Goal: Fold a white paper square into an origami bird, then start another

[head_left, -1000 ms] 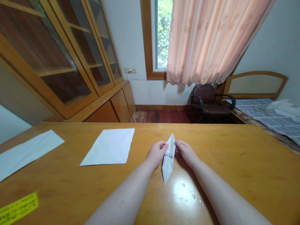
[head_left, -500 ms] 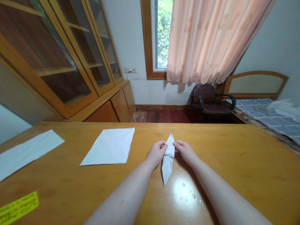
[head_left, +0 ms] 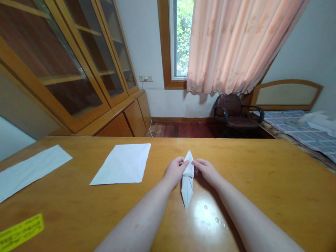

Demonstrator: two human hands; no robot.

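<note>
White folded paper (head_left: 187, 182) btwn L fingers (head_left: 185, 163) & R fingers (head_left: 196, 163), both pinching far half.

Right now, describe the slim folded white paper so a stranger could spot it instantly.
Find the glossy orange-brown wooden table, then the person's bare left hand and bare right hand on its far half. Between them is the folded white paper, slim and pointed at both ends, unlike the flat white sheets farther left.

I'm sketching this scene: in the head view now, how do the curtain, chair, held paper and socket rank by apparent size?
1. Curtain
2. Chair
3. Held paper
4. Socket
The paper is nearest, so this ranks apparent size only.
</note>
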